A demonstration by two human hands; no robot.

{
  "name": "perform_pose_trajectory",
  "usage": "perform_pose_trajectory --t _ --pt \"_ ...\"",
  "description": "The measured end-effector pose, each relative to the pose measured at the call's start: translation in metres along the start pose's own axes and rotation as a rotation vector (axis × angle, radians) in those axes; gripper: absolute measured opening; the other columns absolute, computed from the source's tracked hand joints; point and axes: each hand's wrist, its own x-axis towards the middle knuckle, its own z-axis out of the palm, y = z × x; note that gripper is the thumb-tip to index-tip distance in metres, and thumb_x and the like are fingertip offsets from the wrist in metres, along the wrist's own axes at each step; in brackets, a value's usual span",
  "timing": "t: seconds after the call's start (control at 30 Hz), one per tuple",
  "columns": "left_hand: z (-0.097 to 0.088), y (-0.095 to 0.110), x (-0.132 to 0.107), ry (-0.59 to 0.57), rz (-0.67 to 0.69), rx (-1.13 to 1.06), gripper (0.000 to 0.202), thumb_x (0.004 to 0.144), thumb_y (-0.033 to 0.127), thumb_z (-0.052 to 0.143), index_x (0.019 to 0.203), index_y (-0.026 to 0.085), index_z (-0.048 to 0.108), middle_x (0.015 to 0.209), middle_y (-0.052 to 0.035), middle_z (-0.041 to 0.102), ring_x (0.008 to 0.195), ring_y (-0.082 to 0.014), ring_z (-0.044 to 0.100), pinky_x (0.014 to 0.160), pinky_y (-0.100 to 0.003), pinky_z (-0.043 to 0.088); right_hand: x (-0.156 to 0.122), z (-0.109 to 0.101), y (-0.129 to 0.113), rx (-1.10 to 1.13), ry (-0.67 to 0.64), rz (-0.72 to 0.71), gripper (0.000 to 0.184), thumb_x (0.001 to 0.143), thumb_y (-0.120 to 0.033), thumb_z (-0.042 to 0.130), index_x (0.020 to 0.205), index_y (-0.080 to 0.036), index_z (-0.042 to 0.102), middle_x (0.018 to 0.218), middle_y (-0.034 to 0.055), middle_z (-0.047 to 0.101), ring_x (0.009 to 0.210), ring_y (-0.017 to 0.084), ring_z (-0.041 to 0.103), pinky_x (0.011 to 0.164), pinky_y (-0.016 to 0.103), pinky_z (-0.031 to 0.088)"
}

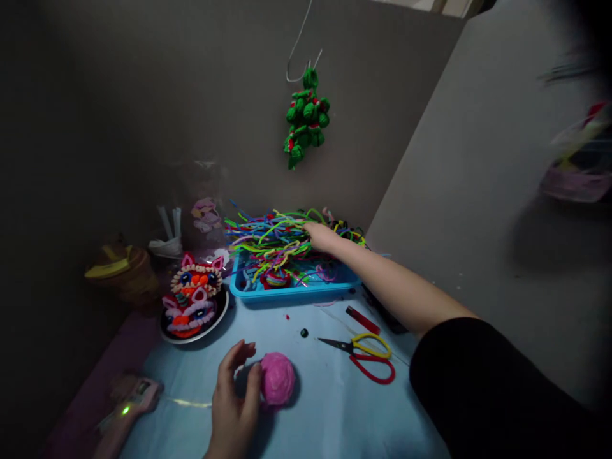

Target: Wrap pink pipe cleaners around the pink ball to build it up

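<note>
My left hand (235, 386) rests near the front of the table with fingers curled apart, its thumb beside a pink ball (278, 378) that looks like wound yarn. The hand does not grip the ball. My right hand (320, 236) reaches far forward over a blue tray (296, 294) heaped with many-coloured pipe cleaners (272, 233). Its fingertips are sunk among the pipe cleaners, so what they hold, if anything, is hidden. Right of the pink ball lie scissors (354, 347) with one yellow and one red handle loop.
A dish (217, 325) at left holds fuzzy animal-face pieces (191, 299). A dark red lighter-like stick (362, 320) lies behind the scissors. A pink device (143, 392) with a green light is at front left. Green knotted ornaments (307, 118) hang on a wall hook.
</note>
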Motion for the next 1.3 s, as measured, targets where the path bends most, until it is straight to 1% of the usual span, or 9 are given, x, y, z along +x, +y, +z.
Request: perform_pose_trajectory --t 0.17,0.3,0.47,0.6,0.77,0.9,1.03,1.13,1.3 --pt "-0.001 -0.005 -0.001 -0.023 -0.006 -0.002 0.047 0.082 0.033 0.058 0.126 0.021 0.046 0.11 -0.0102 0.065 0.099 -0.023 0.063 0.085 -0.041 0.052 0.003 -0.002 0.037 -0.047 0.018 -0.065 0.043 0.079 -0.008 0.051 0.121 -0.013 0.058 0.133 0.0149 0.055 0.124 0.024 0.05 0.105 0.036 0.038" --pt "-0.002 -0.001 0.0 -0.014 -0.027 -0.008 0.048 0.082 0.035 0.058 0.126 0.021 0.046 0.11 -0.0108 0.065 0.099 -0.0236 0.062 0.084 -0.041 0.052 -0.007 0.0 0.044 -0.077 -0.012 -0.161 0.046 0.077 -0.014 0.058 0.123 -0.015 0.057 0.142 0.0139 0.045 0.132 0.026 0.041 0.11 0.039 0.032" --pt "-0.001 0.001 0.003 -0.003 -0.049 -0.038 0.046 0.081 0.036 0.059 0.123 0.02 0.048 0.108 -0.0115 0.065 0.098 -0.0244 0.063 0.083 -0.042 0.052 -0.02 -0.007 0.049 -0.18 -0.072 -0.243 0.067 0.067 -0.014 0.064 0.132 -0.018 0.05 0.148 0.014 0.035 0.134 0.033 0.032 0.106 0.05 0.031" --pt "-0.001 0.002 0.003 -0.013 -0.051 -0.035 0.047 0.08 0.036 0.06 0.123 0.019 0.049 0.109 -0.0122 0.065 0.099 -0.0251 0.062 0.084 -0.042 0.052 -0.028 -0.019 0.036 -0.174 -0.042 -0.272 0.054 0.071 -0.015 0.057 0.125 -0.017 0.056 0.137 0.0121 0.05 0.128 0.032 0.037 0.104 0.049 0.031" --pt "-0.002 0.006 0.003 -0.018 -0.052 -0.019 0.046 0.08 0.037 0.06 0.122 0.019 0.05 0.108 -0.0112 0.066 0.097 -0.0246 0.063 0.082 -0.041 0.053 -0.019 -0.023 0.003 -0.145 -0.036 -0.202 0.035 0.084 -0.012 0.043 0.112 -0.015 0.064 0.117 0.0125 0.064 0.115 0.023 0.051 0.098 0.035 0.038" --pt "-0.003 0.007 0.004 -0.007 -0.046 -0.009 0.046 0.08 0.038 0.06 0.121 0.019 0.051 0.107 -0.0113 0.067 0.096 -0.0243 0.064 0.082 -0.041 0.053 -0.006 -0.002 -0.007 -0.153 -0.171 -0.136 0.027 0.078 -0.011 0.054 0.1 -0.017 0.069 0.106 0.0131 0.069 0.097 0.022 0.063 0.083 0.029 0.046" --pt "-0.004 0.006 0.005 0.006 -0.031 -0.006 0.045 0.08 0.037 0.06 0.12 0.018 0.053 0.106 -0.0117 0.067 0.096 -0.0244 0.065 0.084 -0.041 0.052 -0.004 0.014 0.0 -0.135 -0.235 0.019 0.014 0.069 -0.01 0.064 0.08 -0.014 0.072 0.085 0.0146 0.072 0.079 0.023 0.068 0.072 0.029 0.049" --pt "-0.005 0.006 0.005 0.0 -0.013 -0.007 0.043 0.08 0.035 0.059 0.119 0.018 0.053 0.106 -0.012 0.067 0.096 -0.0243 0.065 0.084 -0.041 0.052 -0.004 0.007 0.013 -0.044 -0.166 0.088 0.01 0.069 -0.014 0.066 0.077 -0.016 0.073 0.078 0.0112 0.073 0.076 0.02 0.067 0.071 0.027 0.048" --pt "-0.006 0.01 0.005 0.006 0.0 -0.007 0.042 0.08 0.036 0.059 0.117 0.017 0.054 0.104 -0.0122 0.068 0.094 -0.0249 0.065 0.081 -0.041 0.053 0.0 -0.033 0.032 0.245 0.081 0.146 0.014 0.073 -0.028 0.063 0.077 -0.017 0.072 0.072 0.0019 0.071 0.073 0.014 0.063 0.068 0.022 0.046"
